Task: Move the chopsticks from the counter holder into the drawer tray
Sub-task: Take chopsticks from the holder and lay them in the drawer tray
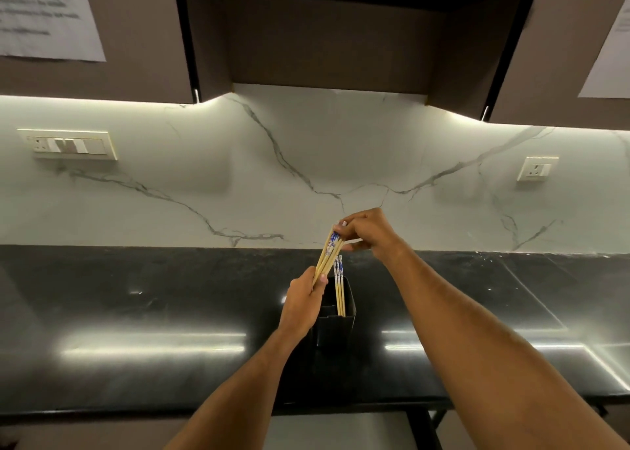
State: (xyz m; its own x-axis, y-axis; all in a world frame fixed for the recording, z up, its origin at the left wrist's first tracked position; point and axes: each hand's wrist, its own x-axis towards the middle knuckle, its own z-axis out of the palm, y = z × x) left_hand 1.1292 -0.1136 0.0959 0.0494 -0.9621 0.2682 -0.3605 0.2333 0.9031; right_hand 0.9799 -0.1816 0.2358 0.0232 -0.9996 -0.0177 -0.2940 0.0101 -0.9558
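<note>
While our left hand grips the lower ends of a tilted bundle of chopsticks, pale wood with blue-patterned tops, our right hand pinches those tops; more chopsticks stand upright in the black holder on the counter.

Dim room overall. Light comes from strips under the cabinets, washing the marble backsplash bright at its top edge, fading lower. Black counter throws back long white glare streaks left and right of my arms. Cabinet recess overhead nearly black. Wide-angle bend: edges bow, lines curve. Paper notice top left blurred, unreadable. My hands at centre fairly sharp.
</note>
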